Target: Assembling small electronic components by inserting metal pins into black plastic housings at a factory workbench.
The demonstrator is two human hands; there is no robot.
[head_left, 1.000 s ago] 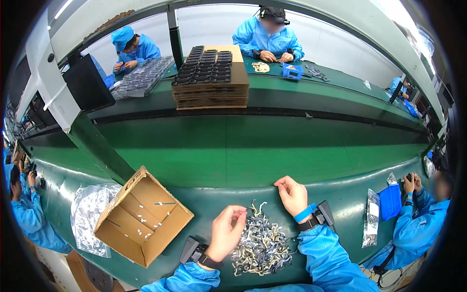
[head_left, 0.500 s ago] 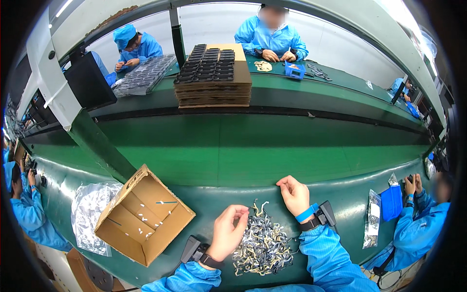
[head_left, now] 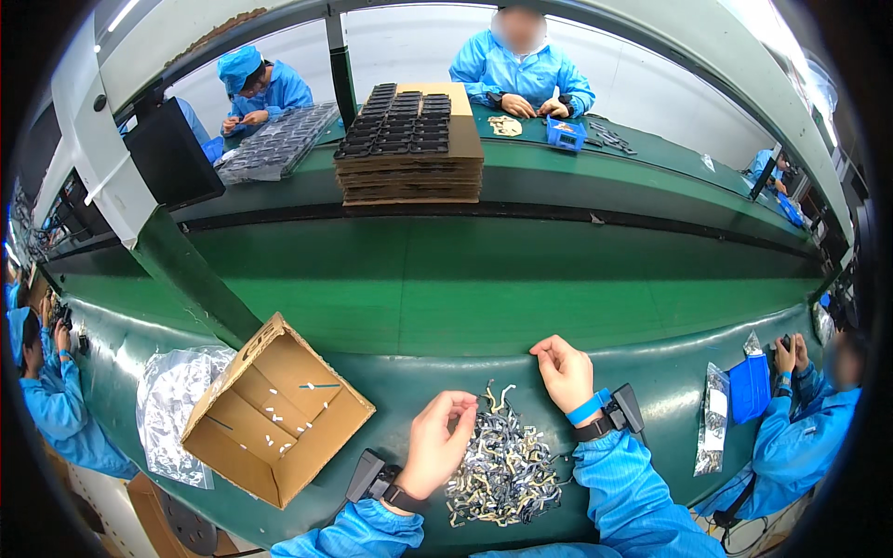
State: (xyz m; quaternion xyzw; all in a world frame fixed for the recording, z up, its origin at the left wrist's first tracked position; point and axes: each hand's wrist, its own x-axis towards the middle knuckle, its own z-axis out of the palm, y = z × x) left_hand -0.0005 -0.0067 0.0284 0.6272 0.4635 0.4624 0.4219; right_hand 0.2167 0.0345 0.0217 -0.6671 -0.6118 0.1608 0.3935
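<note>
A heap of small bent strips (head_left: 507, 470), black, silver and pale yellow, lies on the green tabletop in front of me. My left hand (head_left: 437, 446) is at the heap's left edge, thumb and fingertips drawn together. Beyond the heap and to its right, my right hand (head_left: 566, 377) hovers near the table's far edge, its fingers curled into a pinch. Anything between the fingertips of either hand is too small or hidden to make out. Both wrists carry black strapped devices, and a blue band circles the right one.
An open cardboard box (head_left: 302, 460) with a few small white pieces stands left, beside a clear plastic bag (head_left: 167, 395). A green conveyor belt (head_left: 521, 288) runs beyond the table. Stacked black trays (head_left: 400, 130) stand across it. Co-workers sit opposite and on both sides.
The seam on the green conveyor belt has shifted slightly to the left. Both my hands stay practically where they were. The person opposite has moved a little.
</note>
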